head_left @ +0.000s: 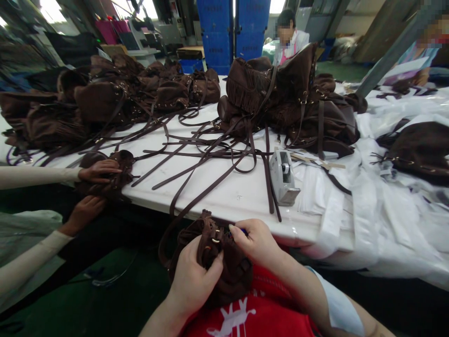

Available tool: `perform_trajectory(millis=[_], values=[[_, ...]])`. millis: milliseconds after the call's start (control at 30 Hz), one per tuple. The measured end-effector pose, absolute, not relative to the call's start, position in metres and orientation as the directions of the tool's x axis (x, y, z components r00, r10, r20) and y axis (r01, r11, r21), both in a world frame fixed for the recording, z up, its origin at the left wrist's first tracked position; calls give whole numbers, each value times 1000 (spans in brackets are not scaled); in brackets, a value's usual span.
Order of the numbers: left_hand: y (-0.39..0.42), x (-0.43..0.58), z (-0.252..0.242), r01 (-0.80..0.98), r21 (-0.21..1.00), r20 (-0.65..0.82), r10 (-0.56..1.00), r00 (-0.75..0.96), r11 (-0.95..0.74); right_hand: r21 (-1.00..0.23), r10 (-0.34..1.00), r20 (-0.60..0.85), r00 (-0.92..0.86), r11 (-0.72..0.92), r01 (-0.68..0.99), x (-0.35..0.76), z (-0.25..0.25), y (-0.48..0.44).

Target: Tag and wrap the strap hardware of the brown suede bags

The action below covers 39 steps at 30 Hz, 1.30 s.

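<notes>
A dark brown drawstring bag (231,276) with gathered top, metal rings and a long strap rests against my lap at the table edge. My left hand (194,276) is closed around the bag's top edge, its thumb pressed near a gold-coloured ring (216,236). On the bag's right side, my right hand (257,241) is closed in a pinch beside the gathered opening. A bit of something blue (244,231) shows between its fingers, too small to name. The strap (206,192) runs from the bag up onto the white table (224,199).
Piles of similar brown bags (98,103) with tangled straps cover the table's far side. A grey tape dispenser (282,178) stands front right, beside white plastic sheets (382,206). At left, a co-worker's hands (100,171) handle another bag. A person (289,37) is behind the table.
</notes>
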<state>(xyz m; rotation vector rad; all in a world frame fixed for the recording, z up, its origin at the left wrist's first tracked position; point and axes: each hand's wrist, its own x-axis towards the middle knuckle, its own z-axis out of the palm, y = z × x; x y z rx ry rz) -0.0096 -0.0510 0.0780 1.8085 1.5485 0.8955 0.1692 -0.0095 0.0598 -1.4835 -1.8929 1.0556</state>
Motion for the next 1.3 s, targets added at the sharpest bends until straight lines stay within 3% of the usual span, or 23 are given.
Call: perform_trajectory(millis=[300, 833, 1300], values=[[-53, -10, 76, 609, 773, 164, 983, 78, -177, -817, 956, -35, -292, 141, 559, 167, 67, -11], [-53, -7, 80, 589, 794, 119, 989, 85, -146, -832, 956, -45, -290, 125, 540, 168, 69, -12], [-52, -10, 74, 603, 783, 111, 989, 101, -150, -686, 974, -7, -227, 160, 709, 167, 84, -16]])
